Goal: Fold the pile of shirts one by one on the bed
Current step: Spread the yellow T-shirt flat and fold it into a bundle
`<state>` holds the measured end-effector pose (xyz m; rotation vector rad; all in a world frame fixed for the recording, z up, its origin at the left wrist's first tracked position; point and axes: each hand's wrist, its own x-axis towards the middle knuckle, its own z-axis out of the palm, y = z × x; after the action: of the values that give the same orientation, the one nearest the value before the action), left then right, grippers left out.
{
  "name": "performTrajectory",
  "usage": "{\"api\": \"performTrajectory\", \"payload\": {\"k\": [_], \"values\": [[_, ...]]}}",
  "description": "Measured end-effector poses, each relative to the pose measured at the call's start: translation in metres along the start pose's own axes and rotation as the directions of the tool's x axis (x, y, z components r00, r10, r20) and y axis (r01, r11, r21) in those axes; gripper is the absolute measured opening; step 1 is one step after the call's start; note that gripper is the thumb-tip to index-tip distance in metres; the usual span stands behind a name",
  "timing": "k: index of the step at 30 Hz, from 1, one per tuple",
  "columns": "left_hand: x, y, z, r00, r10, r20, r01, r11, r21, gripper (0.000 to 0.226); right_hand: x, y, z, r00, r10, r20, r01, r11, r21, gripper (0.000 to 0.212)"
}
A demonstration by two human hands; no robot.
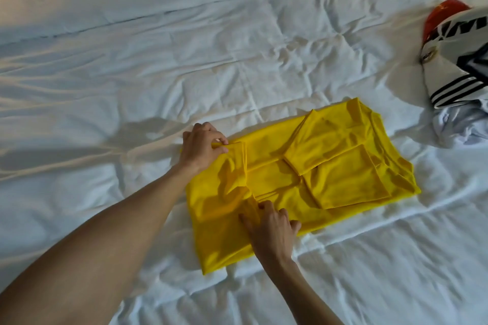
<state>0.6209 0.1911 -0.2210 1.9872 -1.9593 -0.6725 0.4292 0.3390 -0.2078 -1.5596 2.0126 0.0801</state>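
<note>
Head view, going from the left: my left hand [202,146] sits at the far left corner of the yellow shirt [340,166], thumb and fingers [220,140] curled to pinch a narrow turned-over strip of its edge. The cloth just below that pinch bunches into soft ridges, so I judge it thin, light and floppy, with no stiffness to hold a crease unaided.

The shirt lies flat on the white bed [132,74], near its middle and a little toward me, already narrowed: two sleeve panels are folded in across its right half.

My right hand [272,224] is on the near edge, palm down, fingers bent and pressing into a fold line; I cannot tell whether they actually pinch cloth or only press on it.

The fabric has a slight sheen, so I expect it to slide on the sheet and on itself. Best hold, I think, is at the two corners of the left end, pinched through both layers, then lifted together and carried over toward the sleeves. Taking one layer alone would likely let the under layer drag and wrinkle.

At the far right edge, well apart, lies the pile [459,66], with red, white and black-striped cloth showing.
</note>
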Motion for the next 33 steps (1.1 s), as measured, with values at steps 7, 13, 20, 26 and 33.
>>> {"api": "performTrajectory", "payload": {"k": [7, 13, 20, 26, 33], "values": [[-0.005, -0.005, 0.001, 0.948, -0.004, -0.318, -0.025, 0.996, -0.086, 0.009, 0.003, 0.016, -0.001, 0.997, -0.054, -0.046, 0.065, 0.959, 0.275, 0.016], [-0.002, 0.002, 0.009, 0.989, -0.079, -0.128, 0.025, 0.924, -0.381, 0.011, -0.006, 0.03, 0.003, 0.995, 0.019, -0.099, 0.01, 0.958, 0.287, 0.034], [-0.025, -0.03, -0.011, 0.947, 0.195, -0.255, -0.217, 0.974, -0.06, 0.025, -0.04, 0.001, 0.022, 0.92, -0.239, -0.311, 0.258, 0.966, 0.021, 0.054], [-0.067, -0.084, -0.019, 0.915, 0.403, 0.014, -0.393, 0.884, 0.254, 0.057, -0.056, -0.031, 0.037, 0.938, -0.346, -0.008, 0.344, 0.935, -0.084, 0.042], [-0.062, -0.067, -0.01, 0.939, 0.328, -0.102, -0.288, 0.914, 0.284, 0.026, -0.062, -0.045, 0.038, 0.94, -0.34, 0.029, 0.34, 0.926, -0.163, 0.048]]}}
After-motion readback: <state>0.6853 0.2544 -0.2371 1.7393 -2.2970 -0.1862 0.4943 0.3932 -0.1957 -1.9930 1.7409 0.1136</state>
